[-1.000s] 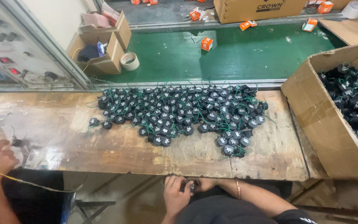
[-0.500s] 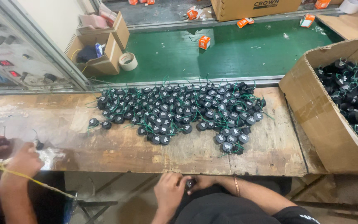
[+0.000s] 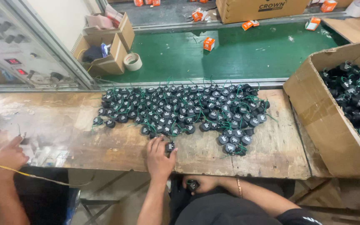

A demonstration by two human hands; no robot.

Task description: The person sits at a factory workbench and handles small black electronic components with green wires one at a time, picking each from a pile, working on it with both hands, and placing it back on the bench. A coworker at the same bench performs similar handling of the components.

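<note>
Several small round black parts with green wires [image 3: 180, 110] lie spread in a heap on the worn wooden bench [image 3: 117, 146]. My left hand [image 3: 159, 157] rests on the bench's front edge, fingers closed around one black part [image 3: 169, 146] at the near side of the heap. My right hand [image 3: 203, 184] is below the bench edge, close to my body, and holds another black part [image 3: 193, 185]. A thin bracelet sits on my right wrist.
An open cardboard box [image 3: 326, 121] full of the same black parts stands at the right. A green conveyor belt [image 3: 238, 54] runs behind the bench with small orange boxes, a tape roll [image 3: 132, 61] and cartons. A co-worker's hand [image 3: 8, 156] with a yellow wire works at the left.
My left hand has risen from below the bench edge onto the bench and taken hold of a black part. The co-worker's hand has shifted right along the bench.
</note>
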